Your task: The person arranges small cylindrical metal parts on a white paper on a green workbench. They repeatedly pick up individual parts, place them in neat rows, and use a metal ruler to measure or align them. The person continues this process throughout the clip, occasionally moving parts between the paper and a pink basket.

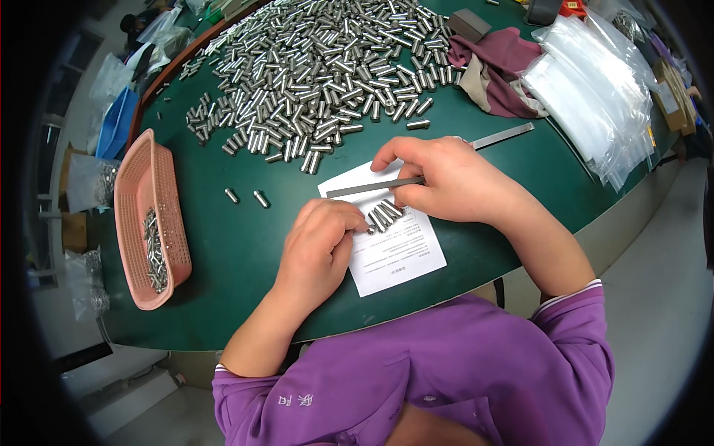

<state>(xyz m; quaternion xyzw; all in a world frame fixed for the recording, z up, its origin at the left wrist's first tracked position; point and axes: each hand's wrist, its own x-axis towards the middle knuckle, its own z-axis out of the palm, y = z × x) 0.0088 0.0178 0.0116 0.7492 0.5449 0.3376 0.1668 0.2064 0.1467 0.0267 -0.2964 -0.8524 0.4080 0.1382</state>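
From where I stood, the head view showed the left hand (320,245) and the right hand (454,178) close together over a printed white sheet (401,267) on the green table (230,297). The row of metal pins (384,215) lay on the sheet in the narrow gap between them. They were short, silvery cylinders with a bright shine along their sides, packed side by side and slanting alike.

The right hand had its thumb and fingers closed round a flat, dark grey strip (372,187), whose free end reached left above the row. A paler metal bar (506,135) stuck out past the far side of that hand; I could not tell whether the two were one tool. The left hand was curled, its fingertips at the near left end of the row, and I could not tell whether it gripped a pin.

Beyond both hands spread a big heap of similar pins (320,82). Two loose pins (260,198) lay ahead of the left hand, and well to its left stood a pink basket (175,201) with small metal pieces (154,253) inside.
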